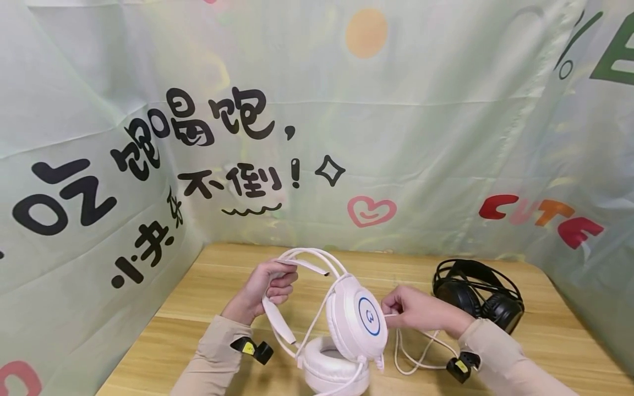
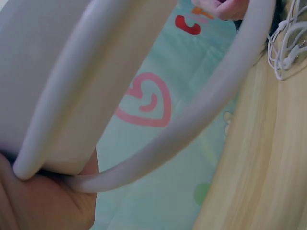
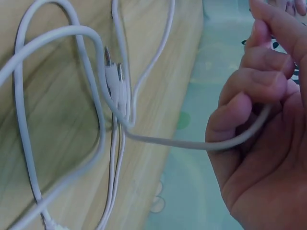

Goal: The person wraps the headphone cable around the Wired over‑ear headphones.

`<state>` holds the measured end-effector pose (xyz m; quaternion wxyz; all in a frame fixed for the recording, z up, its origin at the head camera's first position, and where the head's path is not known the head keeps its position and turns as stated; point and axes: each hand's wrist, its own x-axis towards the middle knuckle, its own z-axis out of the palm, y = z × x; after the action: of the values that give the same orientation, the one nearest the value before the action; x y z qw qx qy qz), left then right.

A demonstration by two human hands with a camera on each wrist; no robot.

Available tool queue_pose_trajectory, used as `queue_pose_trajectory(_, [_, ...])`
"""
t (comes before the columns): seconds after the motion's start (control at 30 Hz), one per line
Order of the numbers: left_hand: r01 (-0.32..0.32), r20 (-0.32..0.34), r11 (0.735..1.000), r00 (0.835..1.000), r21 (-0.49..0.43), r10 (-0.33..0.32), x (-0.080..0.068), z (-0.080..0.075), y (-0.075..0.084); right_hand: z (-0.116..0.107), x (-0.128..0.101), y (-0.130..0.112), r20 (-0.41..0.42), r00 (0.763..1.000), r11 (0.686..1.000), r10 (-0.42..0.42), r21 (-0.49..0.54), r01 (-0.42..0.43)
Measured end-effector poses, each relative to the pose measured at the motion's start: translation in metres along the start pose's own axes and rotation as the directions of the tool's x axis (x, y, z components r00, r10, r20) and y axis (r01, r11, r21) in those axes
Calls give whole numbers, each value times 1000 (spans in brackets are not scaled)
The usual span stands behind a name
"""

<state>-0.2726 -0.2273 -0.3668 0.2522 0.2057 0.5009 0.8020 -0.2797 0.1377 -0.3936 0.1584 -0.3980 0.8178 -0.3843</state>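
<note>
Black headset point(image 1: 477, 294) sits R of white headset point(image 1: 342, 319), near cable point(image 1: 421, 352).

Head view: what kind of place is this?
Likely a staged recording booth, not a home: printed fabric backdrop wraps a small wooden table, which carries only a white headset and black headphones.

A light wooden counter point(image 1: 198, 308) with visible plank grain carries everything. A white headset point(image 1: 342, 341) rests on it near the front edge, its lower ear cushion lying flat on the wood. Just right of that, the white cable point(image 1: 416, 357) lies in loose loops, its plugs on the boards. Farther right, toward the back, a black headset point(image 1: 477, 294) lies on the surface.
</note>
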Motion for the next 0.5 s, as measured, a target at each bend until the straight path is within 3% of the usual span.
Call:
queue_pose_trajectory(0.17, [11, 15, 1000, 1000, 12, -11, -2, 0, 1, -4, 0, 1, -22, 999, 999, 29, -42, -30])
queue_pose_trajectory(0.5, [24, 17, 998, 1000, 54, -24, -3, 0, 0, -9, 1, -1, -96, 995, 989, 9, -143, -23])
